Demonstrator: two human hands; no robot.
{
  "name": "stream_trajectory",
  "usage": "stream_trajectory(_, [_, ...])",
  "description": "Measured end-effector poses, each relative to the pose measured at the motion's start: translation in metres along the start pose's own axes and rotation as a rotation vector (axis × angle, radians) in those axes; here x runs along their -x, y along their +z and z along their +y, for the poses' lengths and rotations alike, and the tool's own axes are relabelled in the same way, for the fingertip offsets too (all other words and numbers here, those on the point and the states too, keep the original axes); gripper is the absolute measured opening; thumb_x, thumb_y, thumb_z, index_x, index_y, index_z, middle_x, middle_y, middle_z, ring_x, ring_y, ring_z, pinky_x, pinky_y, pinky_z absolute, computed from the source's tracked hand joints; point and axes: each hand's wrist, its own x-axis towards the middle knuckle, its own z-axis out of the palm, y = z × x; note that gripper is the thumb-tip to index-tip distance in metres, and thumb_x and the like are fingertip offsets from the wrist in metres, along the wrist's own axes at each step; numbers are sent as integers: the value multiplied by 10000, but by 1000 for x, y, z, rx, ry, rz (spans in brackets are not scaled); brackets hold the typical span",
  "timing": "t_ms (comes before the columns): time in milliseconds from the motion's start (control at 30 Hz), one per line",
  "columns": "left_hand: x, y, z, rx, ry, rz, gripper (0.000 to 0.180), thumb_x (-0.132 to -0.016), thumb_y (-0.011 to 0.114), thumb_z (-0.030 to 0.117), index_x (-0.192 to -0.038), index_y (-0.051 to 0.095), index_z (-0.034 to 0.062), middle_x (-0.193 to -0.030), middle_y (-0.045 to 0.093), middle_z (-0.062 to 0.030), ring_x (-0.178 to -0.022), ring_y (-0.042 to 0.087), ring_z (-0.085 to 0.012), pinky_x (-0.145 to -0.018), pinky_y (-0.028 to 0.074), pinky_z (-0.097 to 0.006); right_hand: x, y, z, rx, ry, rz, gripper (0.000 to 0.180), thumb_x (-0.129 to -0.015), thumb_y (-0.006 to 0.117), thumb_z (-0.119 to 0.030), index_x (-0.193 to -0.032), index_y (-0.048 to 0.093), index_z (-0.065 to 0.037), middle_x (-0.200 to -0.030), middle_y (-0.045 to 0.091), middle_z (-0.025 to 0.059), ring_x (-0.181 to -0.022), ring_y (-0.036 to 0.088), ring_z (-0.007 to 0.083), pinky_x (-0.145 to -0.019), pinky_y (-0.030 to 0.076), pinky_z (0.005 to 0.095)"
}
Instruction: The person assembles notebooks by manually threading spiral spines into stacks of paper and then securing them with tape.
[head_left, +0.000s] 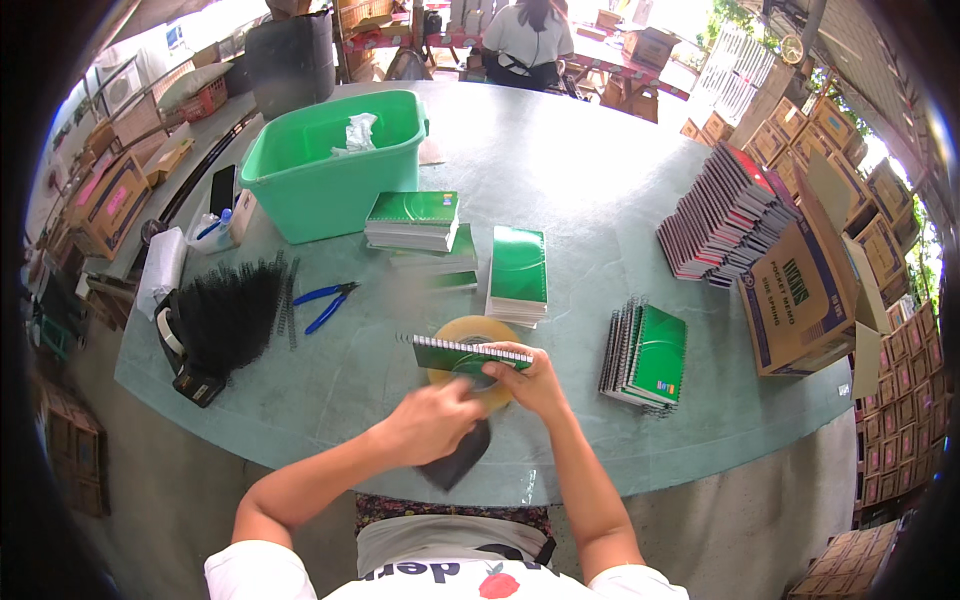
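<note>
My right hand (528,378) grips a small green spiral notebook (450,354) by its right end, coil edge up, with some black coil sticking out past its left end. The notebook is held over a yellow disc (490,402), round and partly hidden. Just below the notebook my left hand (438,418) is smeared by motion, its fingers curled near the disc; whether it holds anything cannot be made out. A dark flat piece (458,455) sits under the disc at the table's near edge. Stacks of green-covered pads (519,265) lie just beyond.
Blue-handled pliers (325,304) and a heap of black coils (235,315) lie to the left. A green tub (330,185) stands behind them. On the right are bound green notebooks (655,355), red-covered notebooks (715,215) and an open carton (805,300). A person (528,45) sits beyond.
</note>
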Motion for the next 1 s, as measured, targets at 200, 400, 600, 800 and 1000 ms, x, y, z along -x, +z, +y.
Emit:
stream_trajectory(200, [53, -12, -43, -440, -345, -47, 99, -758, 677, 167, -796, 649, 80, -790, 598, -92, -770, 567, -270, -665, 465, -392, 7, 8, -4, -172, -265, 51, 204, -876, 568, -13, -1069, 632, -3, -1092, 641, 96, -1033, 575, 150, -884, 453, 269])
stream_trajectory(400, [-8, -21, 4, -329, 51, 387, 177, -746, 679, 171, -865, 620, 55, -795, 612, -76, -772, 574, -269, -717, 436, -393, 11, 14, -20, -280, -75, 193, 233, -825, 614, 26, -1056, 634, -2, -1069, 642, 111, -1015, 583, 147, -848, 473, 256])
stream_trajectory(600, [-56, -4, -5, -128, 179, 132, 166, -770, 628, 118, -926, 609, 64, -899, 618, -99, -892, 581, -272, -794, 425, -392, 25, 5, 6, 40, 52, 152, 168, -827, 622, -3, -994, 645, -4, -826, 638, -18, -748, 533, 24, -655, 448, 201])
stream_trajectory(800, [-67, 0, 1, -52, 211, 7, 126, -787, 590, 86, -874, 595, -5, -872, 608, -148, -872, 567, -308, -788, 456, -390, 22, 6, 15, 130, -83, 212, 109, -815, 524, 46, -801, 617, -9, -710, 595, -44, -693, 479, 13, -579, 412, 208])
stream_trajectory(1000, [-63, 2, 3, 22, 207, 41, 156, -765, 612, 86, -860, 580, -33, -879, 606, -151, -864, 562, -305, -779, 474, -385, 23, 9, 13, 118, -107, 199, 248, -780, 449, 104, -924, 625, 3, -788, 618, -6, -769, 514, 36, -667, 450, 213])
